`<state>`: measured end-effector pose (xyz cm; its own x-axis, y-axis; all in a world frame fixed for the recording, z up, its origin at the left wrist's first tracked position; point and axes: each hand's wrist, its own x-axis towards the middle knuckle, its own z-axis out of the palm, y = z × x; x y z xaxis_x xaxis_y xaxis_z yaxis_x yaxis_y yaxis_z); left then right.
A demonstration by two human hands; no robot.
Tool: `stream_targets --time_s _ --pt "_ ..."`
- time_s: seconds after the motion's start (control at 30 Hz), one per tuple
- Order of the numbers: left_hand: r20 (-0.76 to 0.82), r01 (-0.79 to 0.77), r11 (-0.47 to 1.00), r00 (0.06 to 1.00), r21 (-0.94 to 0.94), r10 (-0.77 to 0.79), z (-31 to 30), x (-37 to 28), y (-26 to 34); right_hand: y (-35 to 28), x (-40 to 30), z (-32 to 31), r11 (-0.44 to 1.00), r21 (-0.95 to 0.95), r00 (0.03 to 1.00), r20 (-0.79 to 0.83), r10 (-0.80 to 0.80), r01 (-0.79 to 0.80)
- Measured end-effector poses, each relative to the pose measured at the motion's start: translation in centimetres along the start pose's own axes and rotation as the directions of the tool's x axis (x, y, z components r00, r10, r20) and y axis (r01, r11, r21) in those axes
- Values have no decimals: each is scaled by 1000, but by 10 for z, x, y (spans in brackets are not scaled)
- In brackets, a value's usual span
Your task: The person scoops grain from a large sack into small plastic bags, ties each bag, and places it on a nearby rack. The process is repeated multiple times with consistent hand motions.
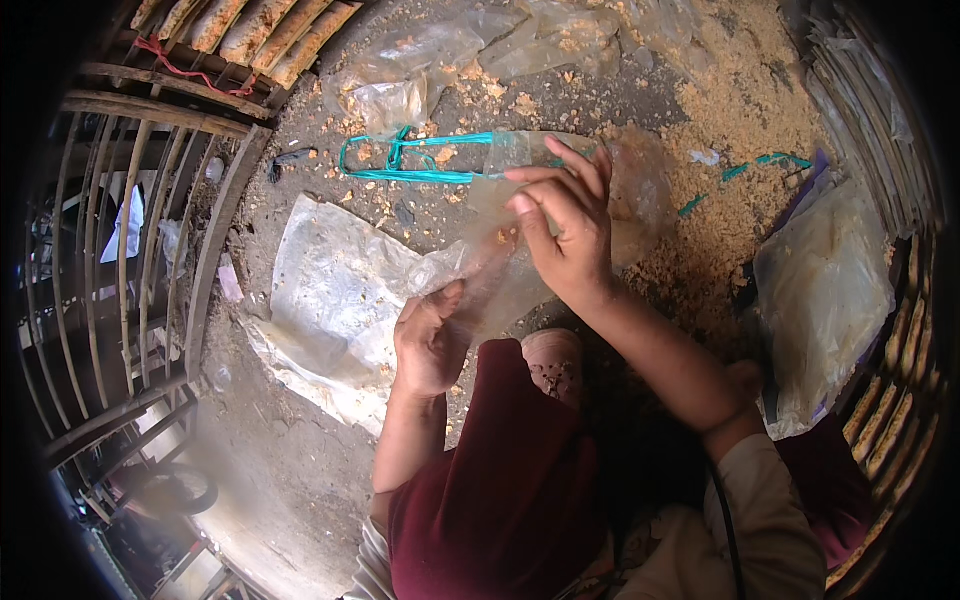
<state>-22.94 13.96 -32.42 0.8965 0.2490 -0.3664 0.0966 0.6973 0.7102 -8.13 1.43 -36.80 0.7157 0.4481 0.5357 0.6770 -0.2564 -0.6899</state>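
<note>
My left hand [431, 341] is closed on the gathered edge of a clear plastic sheet or bag [491, 289], which is blurred where it runs up to the right. My right hand [566, 217] is raised above that plastic, its fingers bent and spread; no hold on anything can be made out. A large, dirty, clear plastic sheet [337, 277] lies on the ground left of my left hand. Beyond my hands, a loop of turquoise plastic twine [420, 178] lies on the floor, partly beneath another piece of clear plastic [514, 150].
Pale crumbs [720, 112] cover the floor at upper right. Crumpled plastic [390, 101] lies farther off. A slatted wooden rack [225, 217] stands at left, with long crusted pieces [255, 34] on slats above. Stacked plastic [825, 292] and more slats [892, 427] are at right.
</note>
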Motion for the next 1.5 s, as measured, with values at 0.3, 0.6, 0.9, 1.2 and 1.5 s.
stream_targets --time_s 0.3,0.6,0.9,1.2,1.5 --pt "-31 4 987 999 -160 -10 -6 7 -8 -5 7 -13 974 182 983 103 -155 135" --pt "-113 69 998 991 15 -67 -2 8 -10 11 2 -9 864 478 977 202 68 -159" --pt "103 -252 875 968 413 230 -12 -2 28 88 12 -51 869 -451 979 -95 182 -205" --pt "668 -661 -193 607 725 431 77 -16 114 -52 93 -40 651 644 496 750 -437 -401" --pt "721 -386 -632 143 671 678 67 -26 179 -78 115 -52 624 710 465 696 -548 -327"
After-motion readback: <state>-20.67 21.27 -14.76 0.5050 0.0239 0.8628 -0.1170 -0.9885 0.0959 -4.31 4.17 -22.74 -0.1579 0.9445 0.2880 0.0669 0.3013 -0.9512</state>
